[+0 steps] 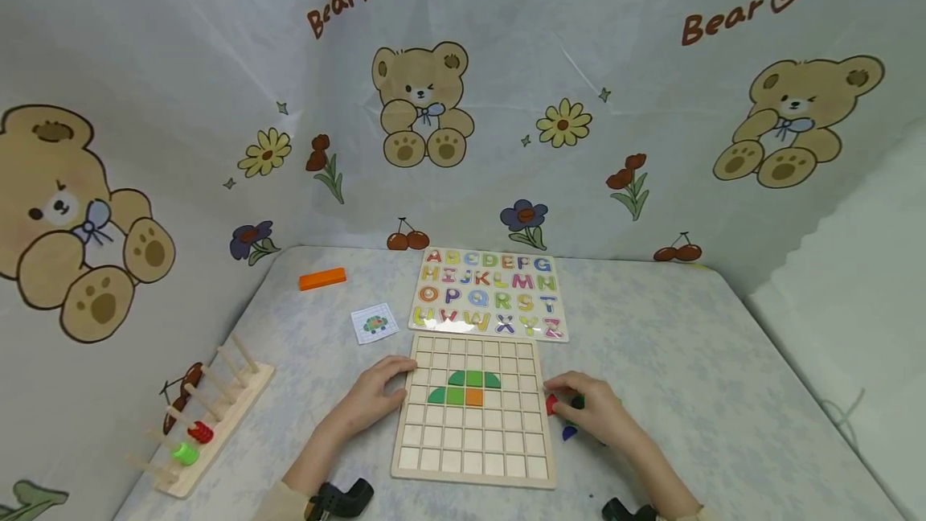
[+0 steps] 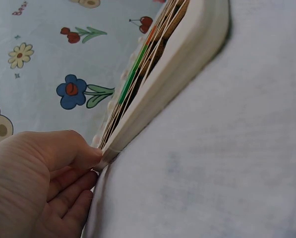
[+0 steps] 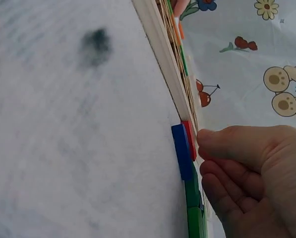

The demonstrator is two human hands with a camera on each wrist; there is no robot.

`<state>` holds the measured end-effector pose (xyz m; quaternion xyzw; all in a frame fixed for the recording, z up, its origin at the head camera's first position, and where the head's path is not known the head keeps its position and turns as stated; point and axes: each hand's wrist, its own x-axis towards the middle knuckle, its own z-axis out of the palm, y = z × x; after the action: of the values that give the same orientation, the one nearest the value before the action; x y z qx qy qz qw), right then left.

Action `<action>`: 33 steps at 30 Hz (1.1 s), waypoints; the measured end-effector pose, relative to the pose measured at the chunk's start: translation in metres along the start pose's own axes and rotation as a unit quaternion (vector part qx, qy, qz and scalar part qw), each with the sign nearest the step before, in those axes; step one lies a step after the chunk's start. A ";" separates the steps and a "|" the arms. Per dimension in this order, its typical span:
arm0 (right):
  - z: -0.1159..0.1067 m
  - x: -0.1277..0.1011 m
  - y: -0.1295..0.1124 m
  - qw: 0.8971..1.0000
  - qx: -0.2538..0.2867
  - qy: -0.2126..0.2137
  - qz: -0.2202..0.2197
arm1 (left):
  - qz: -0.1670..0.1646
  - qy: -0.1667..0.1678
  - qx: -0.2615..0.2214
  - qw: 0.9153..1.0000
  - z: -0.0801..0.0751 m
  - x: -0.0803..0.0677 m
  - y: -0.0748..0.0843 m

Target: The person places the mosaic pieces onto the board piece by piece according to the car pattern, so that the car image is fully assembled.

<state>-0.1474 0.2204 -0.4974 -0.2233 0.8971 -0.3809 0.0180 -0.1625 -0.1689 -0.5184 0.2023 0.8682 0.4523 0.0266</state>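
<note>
A wooden grid board (image 1: 473, 432) lies flat in front of me, with three green pieces (image 1: 473, 379) and one orange piece (image 1: 473, 397) set in its middle rows. My left hand (image 1: 376, 392) rests on the board's left edge (image 2: 162, 84), its thumb (image 2: 73, 148) pressed against the rim. To the right of the board, my right hand (image 1: 589, 412) hovers with loosely curled fingers over loose pieces. Its thumb (image 3: 212, 139) touches a red piece (image 3: 189, 140) that lies against the board's side, next to a blue piece (image 3: 181, 151) and green pieces (image 3: 193, 198).
An alphabet puzzle (image 1: 488, 292) lies just behind the board. A small picture card (image 1: 374, 322) and an orange block (image 1: 321, 279) sit at the back left. A wooden peg rack (image 1: 210, 416) with a red and a green ring stands at the left. Printed cloth walls surround the table.
</note>
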 end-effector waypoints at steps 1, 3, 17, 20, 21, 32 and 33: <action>0.001 0.000 0.001 1.000 -0.007 0.001 0.000 | 0.001 0.001 0.001 1.000 0.000 0.000 0.000; 0.002 -0.001 0.003 1.000 -0.019 0.001 -0.005 | 0.002 0.001 0.003 1.000 0.001 0.000 0.000; 0.009 -0.001 0.009 0.994 -0.067 0.085 -0.015 | -0.001 0.006 0.007 1.000 0.001 0.000 -0.001; 0.010 -0.001 0.011 0.993 -0.067 0.094 0.000 | 0.001 0.004 0.006 1.000 0.001 0.000 -0.001; 0.010 -0.001 0.011 0.993 -0.066 0.094 0.004 | 0.002 0.003 0.006 1.000 0.001 0.000 -0.002; 0.009 -0.002 0.013 0.991 -0.075 0.107 0.013 | 0.000 0.002 0.003 1.000 0.001 0.000 0.000; 0.009 -0.002 0.013 0.991 -0.076 0.106 0.012 | -0.002 0.001 -0.001 1.000 0.001 0.000 0.000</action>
<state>-0.1492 0.2229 -0.5135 -0.1710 0.9230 -0.3327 -0.0898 -0.1621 -0.1686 -0.5186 0.1996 0.8684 0.4531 0.0268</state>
